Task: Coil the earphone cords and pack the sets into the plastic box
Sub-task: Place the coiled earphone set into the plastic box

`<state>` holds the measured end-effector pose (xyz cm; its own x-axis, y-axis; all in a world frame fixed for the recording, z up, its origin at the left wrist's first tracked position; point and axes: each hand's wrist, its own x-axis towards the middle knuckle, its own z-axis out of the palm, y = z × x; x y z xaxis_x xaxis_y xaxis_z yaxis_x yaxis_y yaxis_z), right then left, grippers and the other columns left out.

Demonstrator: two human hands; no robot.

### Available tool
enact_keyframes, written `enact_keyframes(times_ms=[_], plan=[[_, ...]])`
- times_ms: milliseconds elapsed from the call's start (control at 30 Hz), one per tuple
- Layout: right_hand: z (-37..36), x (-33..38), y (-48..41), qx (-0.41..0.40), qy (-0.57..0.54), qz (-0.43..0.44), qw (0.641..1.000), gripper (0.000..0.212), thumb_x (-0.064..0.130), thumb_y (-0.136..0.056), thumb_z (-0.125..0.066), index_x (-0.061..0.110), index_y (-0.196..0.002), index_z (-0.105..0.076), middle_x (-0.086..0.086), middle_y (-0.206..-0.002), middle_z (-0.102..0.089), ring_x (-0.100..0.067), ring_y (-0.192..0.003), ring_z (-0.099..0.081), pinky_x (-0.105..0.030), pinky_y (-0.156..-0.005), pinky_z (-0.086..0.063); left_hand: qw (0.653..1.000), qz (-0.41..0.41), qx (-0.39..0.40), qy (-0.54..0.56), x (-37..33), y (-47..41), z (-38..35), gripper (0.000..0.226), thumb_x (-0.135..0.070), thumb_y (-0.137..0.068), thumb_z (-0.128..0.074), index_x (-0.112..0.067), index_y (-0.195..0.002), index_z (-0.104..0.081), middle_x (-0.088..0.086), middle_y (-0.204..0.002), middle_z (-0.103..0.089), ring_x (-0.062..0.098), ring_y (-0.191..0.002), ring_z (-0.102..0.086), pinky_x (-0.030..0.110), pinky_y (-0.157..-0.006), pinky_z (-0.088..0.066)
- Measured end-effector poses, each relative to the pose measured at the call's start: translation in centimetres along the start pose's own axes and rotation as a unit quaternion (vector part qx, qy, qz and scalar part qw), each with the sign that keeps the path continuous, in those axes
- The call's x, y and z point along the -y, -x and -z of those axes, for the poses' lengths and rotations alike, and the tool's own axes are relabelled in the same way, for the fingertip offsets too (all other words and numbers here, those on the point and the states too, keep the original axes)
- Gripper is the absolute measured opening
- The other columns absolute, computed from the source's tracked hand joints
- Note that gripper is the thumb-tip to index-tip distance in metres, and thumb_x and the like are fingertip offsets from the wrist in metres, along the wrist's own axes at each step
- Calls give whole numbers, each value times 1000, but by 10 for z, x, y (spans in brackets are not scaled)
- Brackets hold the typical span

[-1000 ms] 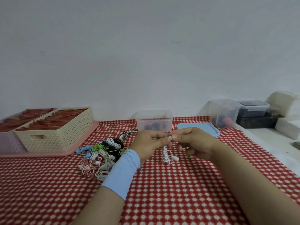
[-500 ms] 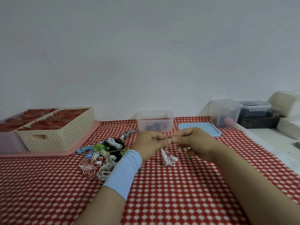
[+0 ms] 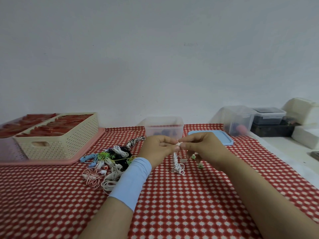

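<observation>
Earphone sets in a tangled pile (image 3: pixel 110 157) lie at about nine o'clock from the hands. The clear plastic box (image 3: pixel 151 128) stands at twelve, just beyond the knuckles, lid off, with a few dark shapes inside.

One white earphone set (image 3: pixel 176 161) is in hand. The left hand (image 3: pixel 158 149) and right hand (image 3: pixel 202 147) meet fingertip to fingertip, thumb and forefinger of each pinching a small white piece at the top of the cord. The rest hangs in a bunch whose lower end touches the cloth.

To my eye that cord is featherlight, limp and springy, so loops will want to fall open. I'd hold the bunch itself and keep the ends pinned, never tugging at the thin joints.

Around them, biggest first:
- the red checked cloth (image 3: pixel 172 204) under everything
- a cream basket (image 3: pixel 69 145) on a pink tray (image 3: pixel 51 162) at ten o'clock
- a second clear container (image 3: pixel 238 118) at two
- the blue lid (image 3: pixel 222 135) at one
- loose green earbuds (image 3: pixel 200 166) at five, just under the right hand

The way to the box looks short. Those green buds are what the dangling cord might snag.
</observation>
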<state>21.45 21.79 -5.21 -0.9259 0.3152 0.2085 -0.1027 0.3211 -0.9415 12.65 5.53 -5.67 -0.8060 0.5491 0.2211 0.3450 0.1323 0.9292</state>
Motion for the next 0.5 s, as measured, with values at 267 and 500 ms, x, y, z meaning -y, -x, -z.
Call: enact_keyframes(times_ms=[267,500], plan=[[-1,3,2,-2,49,52,997,13,9,-86,-76,20,-89,-80,-1,-77,-78,-19,-60,-69,-39,-55,-51,1000,25,7,16,6,-1,-2,9,-19,-86,-73,-18,-95,-77,-2,-78,-76,1,-66,-64,20,-74,-52],[-1,4,1,3,61,62,996,10,13,-86,-77,20,-91,-82,-1,-81,-78,-26,-66,-69,-34,-52,-49,997,45,21,66,8,-1,-2,11,-16,-88,-71,-17,-98,-77,-6,-72,-74,6,-66,-61,25,-72,-52]])
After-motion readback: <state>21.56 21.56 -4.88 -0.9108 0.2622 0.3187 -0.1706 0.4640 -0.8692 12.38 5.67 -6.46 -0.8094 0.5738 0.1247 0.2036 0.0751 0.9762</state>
